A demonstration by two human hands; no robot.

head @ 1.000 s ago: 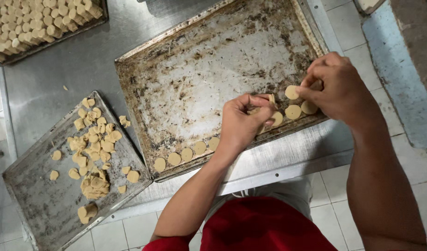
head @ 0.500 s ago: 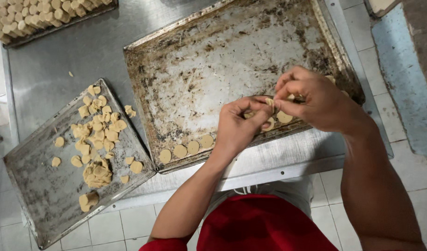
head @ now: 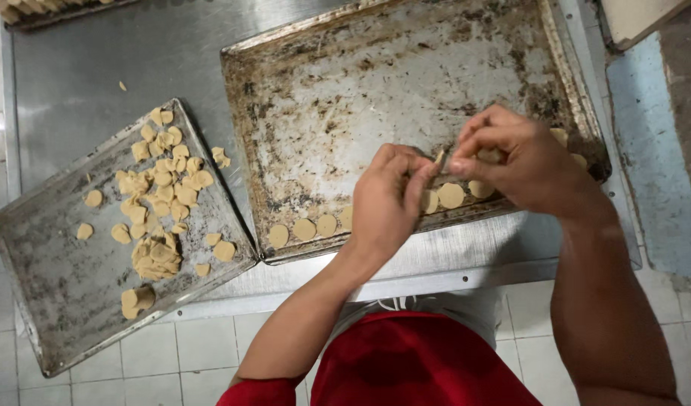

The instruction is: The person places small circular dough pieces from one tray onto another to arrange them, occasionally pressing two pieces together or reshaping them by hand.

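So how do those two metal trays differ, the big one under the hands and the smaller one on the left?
The big tray is larger and heavily stained; the small tray is smaller and greyer. The big tray holds dough discs in a neat single row along its near edge; the small tray holds discs in a loose heap. The big tray lies fully on the steel table; the small tray sits askew, overhanging its edge. Both are shallow, rimmed and rectangular.
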